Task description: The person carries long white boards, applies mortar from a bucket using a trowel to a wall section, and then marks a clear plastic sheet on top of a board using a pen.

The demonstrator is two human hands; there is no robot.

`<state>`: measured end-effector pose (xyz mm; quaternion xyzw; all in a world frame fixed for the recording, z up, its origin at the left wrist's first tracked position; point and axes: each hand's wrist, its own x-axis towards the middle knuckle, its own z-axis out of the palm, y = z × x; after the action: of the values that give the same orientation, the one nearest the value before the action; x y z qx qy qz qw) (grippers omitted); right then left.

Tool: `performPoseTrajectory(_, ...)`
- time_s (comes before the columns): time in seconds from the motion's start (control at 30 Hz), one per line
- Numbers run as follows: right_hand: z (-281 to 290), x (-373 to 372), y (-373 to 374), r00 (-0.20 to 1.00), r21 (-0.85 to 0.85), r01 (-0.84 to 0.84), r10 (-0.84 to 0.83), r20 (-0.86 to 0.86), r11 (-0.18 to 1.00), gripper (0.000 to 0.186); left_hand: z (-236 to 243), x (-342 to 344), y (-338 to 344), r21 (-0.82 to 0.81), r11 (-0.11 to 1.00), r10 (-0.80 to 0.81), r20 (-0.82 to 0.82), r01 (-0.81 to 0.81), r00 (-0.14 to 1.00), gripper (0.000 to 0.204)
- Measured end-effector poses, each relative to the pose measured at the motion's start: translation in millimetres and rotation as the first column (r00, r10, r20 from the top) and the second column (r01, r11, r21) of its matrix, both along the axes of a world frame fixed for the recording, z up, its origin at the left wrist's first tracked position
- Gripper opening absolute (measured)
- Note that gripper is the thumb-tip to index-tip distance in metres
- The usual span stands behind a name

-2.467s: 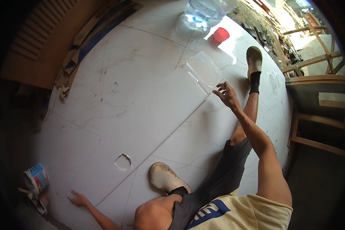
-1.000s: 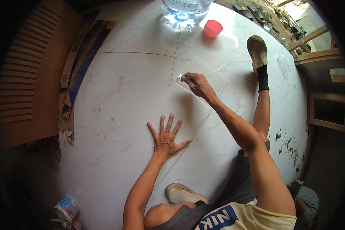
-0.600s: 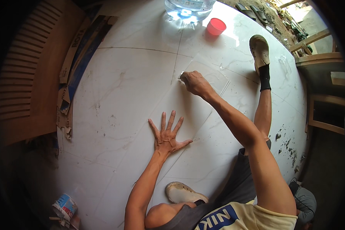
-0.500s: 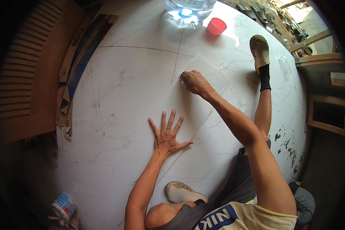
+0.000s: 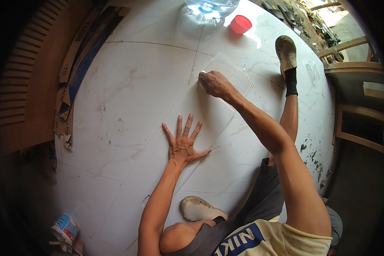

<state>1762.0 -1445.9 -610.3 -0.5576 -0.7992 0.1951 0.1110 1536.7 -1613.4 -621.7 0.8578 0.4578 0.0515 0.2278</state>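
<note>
A clear, flat sheet, like glass or clear plastic, lies slantwise on the white tiled floor. My left hand presses flat on it, fingers spread wide, the thumb reaching toward its right edge. Farther along, my right hand is closed in a pinch over the sheet's far part, near its left edge. Whatever sits between those fingertips is too small and hidden to name. Beyond the right hand, the sheet's far corner catches the light.
At the far side stand a large clear water bottle and a red cup. Flattened cardboard leans by a slatted wooden panel on the left. A bucket sits near left. Wooden frames stand right. My shod feet flank the sheet.
The view has shifted slightly, so everything sits a little differently in the picture. My left hand stays flat on the sheet, and my right hand stays pinched near the sheet's left edge.
</note>
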Motion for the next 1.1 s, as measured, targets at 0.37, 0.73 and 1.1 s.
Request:
performPoseTrajectory(0.37,1.8,11.0,-2.0,0.998,-0.111,-0.067,0.066,-0.013,0.992,0.009,-4.7,-1.0,-1.2,-0.012,0.999,0.037,0.036,-0.036,0.999,0.108)
performPoseTrajectory(0.73,6.6,34.5,-35.8,0.996,-0.165,-0.081,0.076,-0.037,0.983,0.004,-11.9,-0.6,-1.1,-0.019,0.999,0.045,0.026,-0.044,0.999,0.111)
performPoseTrajectory(1.1,16.9,79.6,-99.0,0.999,-0.361,0.009,0.011,0.052,0.932,0.005,-15.3,1.3,-3.6,0.041,0.998,0.056,0.046,-0.058,0.997,0.107)
